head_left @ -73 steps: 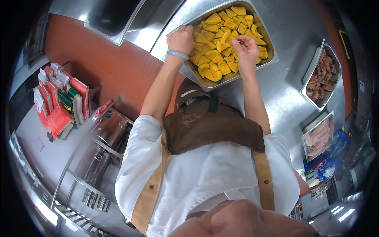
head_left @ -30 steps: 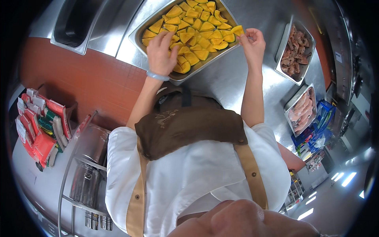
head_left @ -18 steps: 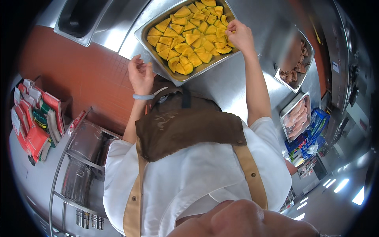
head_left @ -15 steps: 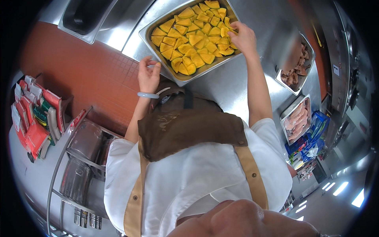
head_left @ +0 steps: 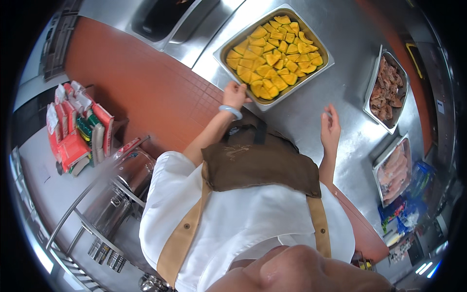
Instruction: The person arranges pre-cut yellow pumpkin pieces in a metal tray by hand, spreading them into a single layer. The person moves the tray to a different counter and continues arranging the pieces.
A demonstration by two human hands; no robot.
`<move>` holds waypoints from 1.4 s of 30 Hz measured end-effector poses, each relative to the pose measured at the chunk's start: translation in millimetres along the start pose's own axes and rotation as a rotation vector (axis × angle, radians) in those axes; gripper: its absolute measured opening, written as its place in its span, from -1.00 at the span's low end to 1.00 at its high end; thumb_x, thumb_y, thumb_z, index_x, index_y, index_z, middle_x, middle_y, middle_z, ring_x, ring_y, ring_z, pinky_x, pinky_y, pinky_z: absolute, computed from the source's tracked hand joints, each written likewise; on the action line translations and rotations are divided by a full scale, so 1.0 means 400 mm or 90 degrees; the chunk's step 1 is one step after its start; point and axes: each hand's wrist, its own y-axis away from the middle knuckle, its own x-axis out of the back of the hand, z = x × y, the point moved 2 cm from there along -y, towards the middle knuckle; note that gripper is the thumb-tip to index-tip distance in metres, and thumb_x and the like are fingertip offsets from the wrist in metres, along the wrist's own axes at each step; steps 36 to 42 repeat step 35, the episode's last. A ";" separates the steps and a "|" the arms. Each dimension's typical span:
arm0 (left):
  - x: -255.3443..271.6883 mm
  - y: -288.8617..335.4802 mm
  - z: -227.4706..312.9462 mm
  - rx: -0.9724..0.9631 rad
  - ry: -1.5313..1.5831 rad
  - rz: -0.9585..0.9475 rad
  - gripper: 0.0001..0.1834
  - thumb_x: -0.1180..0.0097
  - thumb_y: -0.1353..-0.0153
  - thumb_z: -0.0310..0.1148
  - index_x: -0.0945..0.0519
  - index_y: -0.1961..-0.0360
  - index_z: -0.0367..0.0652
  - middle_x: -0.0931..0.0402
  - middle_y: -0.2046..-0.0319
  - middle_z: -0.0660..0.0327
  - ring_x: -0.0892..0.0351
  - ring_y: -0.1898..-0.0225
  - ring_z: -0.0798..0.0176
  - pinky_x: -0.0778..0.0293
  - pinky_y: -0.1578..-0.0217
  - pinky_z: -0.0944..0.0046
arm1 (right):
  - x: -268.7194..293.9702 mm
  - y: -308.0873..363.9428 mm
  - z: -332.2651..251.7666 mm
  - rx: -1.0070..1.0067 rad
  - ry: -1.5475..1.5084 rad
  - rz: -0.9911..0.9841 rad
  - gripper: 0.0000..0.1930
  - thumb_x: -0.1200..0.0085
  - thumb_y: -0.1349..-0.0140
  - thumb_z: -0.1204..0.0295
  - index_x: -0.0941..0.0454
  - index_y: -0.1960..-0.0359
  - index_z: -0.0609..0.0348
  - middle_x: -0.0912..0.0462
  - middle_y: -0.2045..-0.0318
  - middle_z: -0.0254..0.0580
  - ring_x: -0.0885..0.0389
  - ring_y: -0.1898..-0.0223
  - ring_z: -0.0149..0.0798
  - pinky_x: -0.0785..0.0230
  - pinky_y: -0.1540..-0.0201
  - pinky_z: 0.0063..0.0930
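Observation:
A steel tray (head_left: 318, 72) lies on the metal counter, spread with cut yellow pumpkin pieces (head_left: 272, 59) that have green skin. My left hand (head_left: 234, 95), with a pale bangle at the wrist, is curled at the tray's near left rim and seems to grip it; the fingertips are partly hidden. Nearer to me and right of the tray, my right hand (head_left: 331, 127) hangs over the counter with nothing in it, fingers stretched and slightly apart.
To the right stand a tray of brown meat pieces (head_left: 386, 92) and a tray of pale raw meat (head_left: 395, 170), with blue plastic packages (head_left: 419, 185) beside it. A dark basin (head_left: 160, 19) is at the far left. Red and white bags (head_left: 73, 131) and a metal rack with pots (head_left: 109, 209) stand left.
My right hand has left the pumpkin pieces and drawn back toward me, off the tray. My left hand has come up to the tray's rim. The whole view has shifted.

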 end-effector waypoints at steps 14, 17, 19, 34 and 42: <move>-0.284 0.410 -0.167 -0.045 0.193 -0.113 -0.78 -0.07 -0.46 -0.47 -0.32 0.07 -0.38 -0.45 0.16 -0.01 -0.59 0.23 0.04 -0.80 0.17 -0.12 | 0.319 0.858 0.138 -0.062 0.040 0.174 -0.64 -0.22 -0.38 0.38 -0.58 -0.14 0.28 -0.69 0.09 -0.09 -0.67 0.22 -0.32 -0.55 0.21 -0.47; -0.345 0.513 -0.215 0.057 0.239 -0.149 -0.66 -0.22 -0.40 -0.28 -0.34 0.06 -0.21 -0.48 0.23 0.15 -0.64 0.25 -0.05 -0.76 0.06 -0.08 | 0.400 1.019 0.186 -0.115 -0.037 0.311 -0.64 -0.21 -0.38 0.39 -0.58 -0.13 0.30 -0.69 0.11 -0.09 -0.68 0.21 -0.33 -0.54 0.24 -0.49; -0.440 0.705 -0.289 0.101 0.180 -0.312 -0.65 -0.25 -0.36 -0.36 -0.35 -0.02 -0.11 -0.48 0.17 0.12 -0.64 0.12 -0.11 -0.75 0.07 -0.08 | 0.523 1.142 0.201 -0.151 0.014 0.395 -0.63 -0.17 -0.41 0.36 -0.56 -0.18 0.27 -0.70 0.08 -0.09 -0.69 0.16 -0.33 -0.53 0.24 -0.52; -1.195 3.253 -1.741 0.323 -0.585 -1.566 -0.04 0.08 -0.49 0.15 0.21 -0.60 -0.20 0.37 -0.63 -0.01 0.36 -0.63 -0.04 0.17 -0.55 0.00 | 1.770 2.733 1.094 -0.354 -0.645 1.268 -0.26 0.31 -0.59 0.02 0.07 -0.57 0.32 -0.03 -0.56 0.10 0.07 -0.59 0.01 0.15 -0.57 -0.16; -1.242 3.408 -1.848 0.311 -0.647 -1.547 -0.04 0.08 -0.49 0.15 0.21 -0.60 -0.20 0.37 -0.63 -0.01 0.36 -0.63 -0.04 0.17 -0.55 0.00 | 1.859 2.837 1.146 -0.348 -0.240 1.336 -0.35 0.31 -0.60 0.12 -0.09 -0.50 0.41 -0.12 -0.53 0.14 -0.04 -0.56 0.05 0.05 -0.54 -0.17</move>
